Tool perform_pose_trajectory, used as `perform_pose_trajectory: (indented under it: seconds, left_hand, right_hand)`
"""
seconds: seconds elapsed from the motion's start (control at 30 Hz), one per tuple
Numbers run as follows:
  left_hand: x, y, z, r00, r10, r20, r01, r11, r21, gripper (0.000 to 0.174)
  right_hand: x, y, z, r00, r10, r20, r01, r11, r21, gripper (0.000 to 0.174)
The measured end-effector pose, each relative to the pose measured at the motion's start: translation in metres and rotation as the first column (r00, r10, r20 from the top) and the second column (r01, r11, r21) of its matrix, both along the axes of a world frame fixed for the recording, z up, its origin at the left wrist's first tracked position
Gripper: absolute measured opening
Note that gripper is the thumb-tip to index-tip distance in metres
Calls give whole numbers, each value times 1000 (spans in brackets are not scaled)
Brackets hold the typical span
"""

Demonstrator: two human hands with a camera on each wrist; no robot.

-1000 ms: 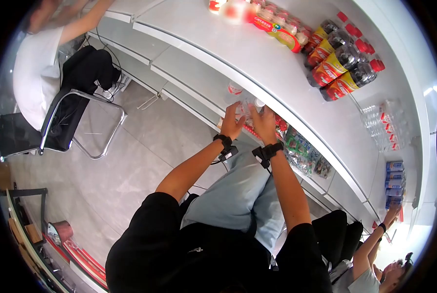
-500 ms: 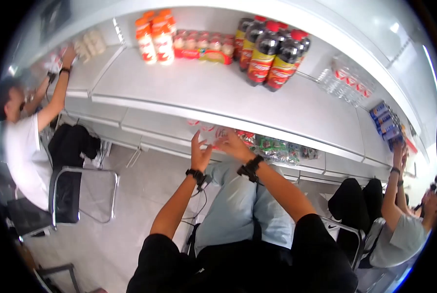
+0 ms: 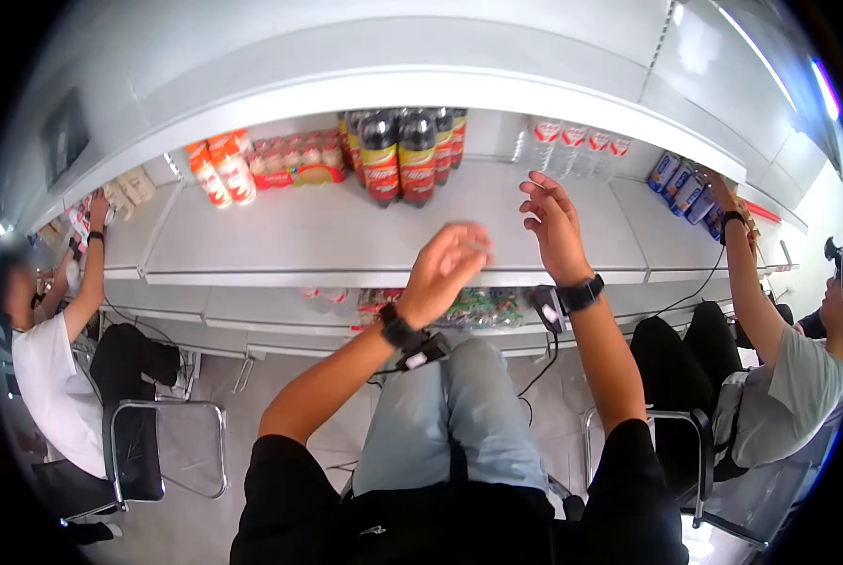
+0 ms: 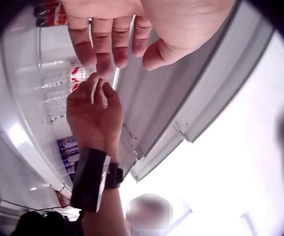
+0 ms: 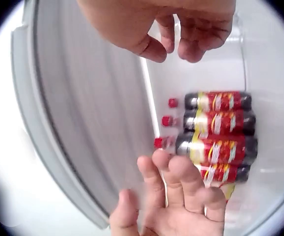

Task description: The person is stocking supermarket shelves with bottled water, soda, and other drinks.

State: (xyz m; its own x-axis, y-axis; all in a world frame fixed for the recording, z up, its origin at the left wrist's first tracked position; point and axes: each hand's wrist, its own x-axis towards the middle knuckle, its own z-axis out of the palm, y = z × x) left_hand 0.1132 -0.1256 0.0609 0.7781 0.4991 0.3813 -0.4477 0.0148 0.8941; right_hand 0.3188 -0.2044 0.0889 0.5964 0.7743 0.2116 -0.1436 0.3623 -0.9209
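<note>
Both hands are raised in front of the middle shelf [image 3: 280, 231], apart and holding nothing. My left hand [image 3: 445, 268] is near the shelf's front edge, palm turned inward with fingers loosely bent. Higher and to the right, my right hand [image 3: 558, 231] has its fingers spread and slightly curved. Behind them stands a group of dark cola bottles [image 3: 398, 165] with red and yellow labels; their red caps show in the right wrist view. Clear bottles [image 3: 572, 151] with red-and-white labels stand beyond the right hand. In the left wrist view the left fingers [image 4: 102, 46] hang relaxed.
White bottles with orange caps [image 3: 226, 174] and a pack of small bottles [image 3: 299, 162] stand left; blue cans [image 3: 685, 196] stand right. Bagged goods [image 3: 487, 308] lie on the lower shelf. A seated person [image 3: 54, 367] is at left, another [image 3: 779, 395] at right.
Both hands have left the clear bottles on the lower shelf and risen before the middle shelf, moving apart. The head view has turned and tilted up, showing more of the shelving.
</note>
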Motion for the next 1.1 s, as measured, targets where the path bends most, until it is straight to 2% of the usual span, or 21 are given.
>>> perform_pose_trajectory:
  seconds: [0.1, 0.2, 0.27, 0.3, 0.33, 0.43, 0.47, 0.57, 0.8, 1.0, 1.1]
  left_hand:
    - [84, 30, 2, 991, 116, -68, -117, 993, -23, 40]
    - [147, 62, -19, 932, 204, -298, -216, 976, -7, 46]
    - [175, 87, -50, 939, 205, -276, -221, 975, -27, 47]
    - [181, 94, -64, 940, 207, -272, -228, 972, -49, 48]
    - [186, 100, -66, 964, 202, -172, -225, 966, -127, 48]
    - [207, 107, -65, 950, 240, -199, -264, 959, -105, 50]
    - [214, 109, -66, 962, 214, -172, -226, 973, -54, 53]
    - [233, 113, -66, 944, 252, -212, -249, 968, 43, 55]
    - [266, 132, -67, 946, 238, -219, -218, 969, 113, 70]
    - [284, 140, -69, 931, 277, -237, -226, 949, 221, 72]
    - [283, 138, -63, 931, 258, -257, -209, 956, 205, 82]
  right_hand:
    - [54, 14, -27, 970, -242, -8, 239, 964, -115, 38]
    - [105, 15, -74, 973, -227, 25, 224, 924, -310, 40]
    - [117, 7, -73, 977, -188, -98, 162, 960, -227, 42]
    - [121, 2, -74, 974, -160, -160, 128, 972, -196, 43]
    - [125, 0, -72, 984, -120, -135, 89, 973, -212, 45]
    - [142, 13, -87, 996, -88, 19, 90, 975, -205, 49]
    - [148, 19, -88, 996, -67, 62, 80, 970, -232, 54]
    - [151, 33, -82, 992, -102, 75, 117, 965, -235, 58]
    - [166, 65, -81, 987, -108, 117, 136, 956, -262, 61]
    - [166, 74, -81, 985, -106, 133, 140, 949, -282, 61]
    - [168, 74, -79, 985, -71, 160, 114, 954, -278, 61]
